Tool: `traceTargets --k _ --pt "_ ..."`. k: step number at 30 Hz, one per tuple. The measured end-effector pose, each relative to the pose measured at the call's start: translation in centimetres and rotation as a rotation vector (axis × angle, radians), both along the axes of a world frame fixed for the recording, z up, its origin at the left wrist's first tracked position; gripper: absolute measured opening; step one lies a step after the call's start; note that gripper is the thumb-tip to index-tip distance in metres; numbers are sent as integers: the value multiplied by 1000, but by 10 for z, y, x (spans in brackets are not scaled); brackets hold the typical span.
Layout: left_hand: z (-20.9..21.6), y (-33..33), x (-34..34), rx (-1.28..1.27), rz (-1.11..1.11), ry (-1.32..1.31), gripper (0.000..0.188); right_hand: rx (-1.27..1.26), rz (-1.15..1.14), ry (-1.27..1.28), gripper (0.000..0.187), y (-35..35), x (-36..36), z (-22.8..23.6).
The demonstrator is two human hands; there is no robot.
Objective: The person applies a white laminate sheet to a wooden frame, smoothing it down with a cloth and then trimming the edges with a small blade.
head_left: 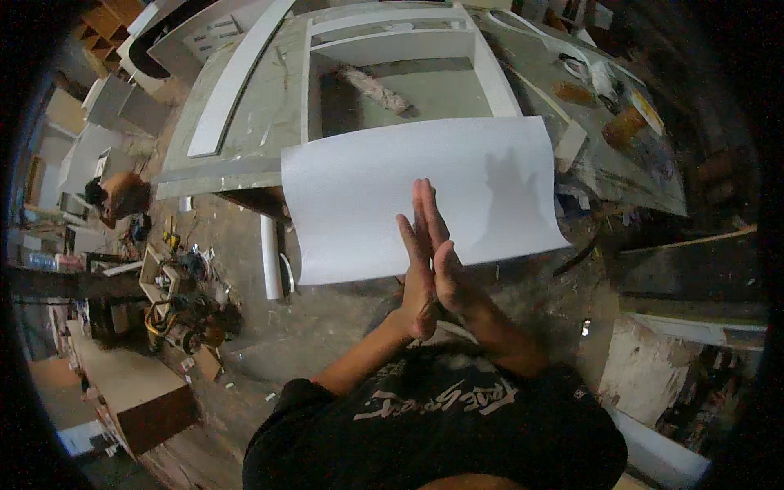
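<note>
Your left hand point(416, 286), right hand point(448, 282): flat, empty, palms facing | white sheet point(359, 196) overhangs near side of tabletop point(273, 98) | best you support that overhang when handling

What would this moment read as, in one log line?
left hand and right hand: together, palms facing | held: nothing visible | white sheet: overlapping white frame on table

A person point(126, 196) bends over at left, beyond a beige-topped box point(131, 371).
</note>
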State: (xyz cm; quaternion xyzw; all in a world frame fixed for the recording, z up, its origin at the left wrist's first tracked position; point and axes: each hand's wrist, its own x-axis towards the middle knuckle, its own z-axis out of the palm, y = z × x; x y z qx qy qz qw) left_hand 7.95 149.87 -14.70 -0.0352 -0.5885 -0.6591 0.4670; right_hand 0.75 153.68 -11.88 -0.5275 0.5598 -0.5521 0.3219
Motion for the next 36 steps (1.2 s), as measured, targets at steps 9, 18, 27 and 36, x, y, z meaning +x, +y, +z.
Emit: traceTargets --k 9,18,27,36 --pt "-4 64 54 -5 -366 -326 138 -162 -328 -161 90 40 -15 21" --pt "36 -54 119 -326 278 -633 70 -17 -610 213 73 -29 -41 38" --pt "-39 -264 204 -100 719 -479 36 568 -687 714 31 -295 -187 -74" --pt "-81 -408 236 271 600 -544 41 659 -586 826 82 -423 -209 -187"
